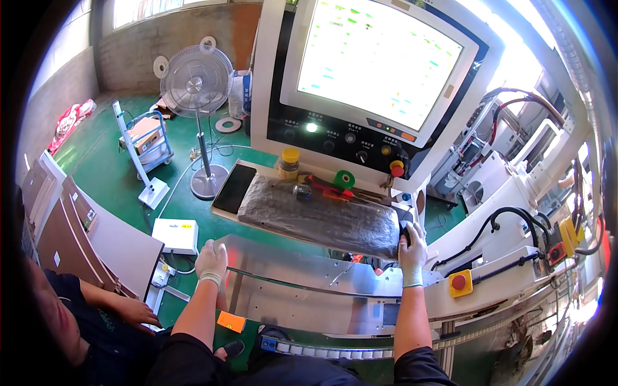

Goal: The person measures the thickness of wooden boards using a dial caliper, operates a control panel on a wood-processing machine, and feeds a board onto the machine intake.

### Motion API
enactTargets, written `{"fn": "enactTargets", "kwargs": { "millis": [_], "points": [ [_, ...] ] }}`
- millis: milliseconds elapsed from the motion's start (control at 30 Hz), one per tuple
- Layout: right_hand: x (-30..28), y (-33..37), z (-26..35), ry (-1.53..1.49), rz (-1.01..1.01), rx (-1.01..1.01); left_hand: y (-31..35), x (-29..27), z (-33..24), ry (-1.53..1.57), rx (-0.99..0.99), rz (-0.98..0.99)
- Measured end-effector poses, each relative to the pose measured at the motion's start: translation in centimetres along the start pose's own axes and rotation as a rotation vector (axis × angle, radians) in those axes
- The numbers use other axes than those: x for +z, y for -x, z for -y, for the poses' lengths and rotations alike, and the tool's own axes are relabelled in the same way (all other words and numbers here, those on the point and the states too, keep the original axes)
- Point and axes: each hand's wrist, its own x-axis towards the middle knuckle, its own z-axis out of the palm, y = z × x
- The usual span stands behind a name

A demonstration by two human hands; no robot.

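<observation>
My left hand (211, 262), in a pale glove, is open and rests at the left end of the bare metal machine bed (270, 257). At the right end of the shelf under the screen, my gloved right hand (414, 249) closes over a small black computer mouse (404, 230), mostly hidden by the fingers. Beside it lies a long keyboard-like slab (315, 215) wrapped in wrinkled plastic film. A black phone (234, 188), a yellow-lidded jar (289, 163), a roll of green tape (344, 179) and red-handled pliers (328, 189) sit around the slab.
Above the shelf stands a lit control screen (380, 61) with buttons and a red emergency knob (396, 168). Another person's hand (136, 311) is at the lower left, near stacked brown boards (74, 244). A standing fan (196, 82) and blue trolley (149, 141) are farther off.
</observation>
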Motion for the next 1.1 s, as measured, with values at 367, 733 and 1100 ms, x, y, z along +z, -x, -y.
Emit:
{"fn": "enactTargets", "kwargs": {
  "millis": [367, 733, 1100],
  "points": [
    [-0.3, 0.0, 0.3, 0.017, -0.003, 0.031, 0.1, -0.4, -0.7, -0.014, -0.001, 0.005],
    [-0.1, 0.2, 0.0, 0.059, -0.029, 0.012, 0.1, 0.0, -0.3, 0.011, -0.001, -0.032],
    [0.0, -0.3, -1.3, 0.066, -0.018, 0.022, 0.1, -0.3, -0.8, -0.026, -0.014, 0.038]
  ]
}}
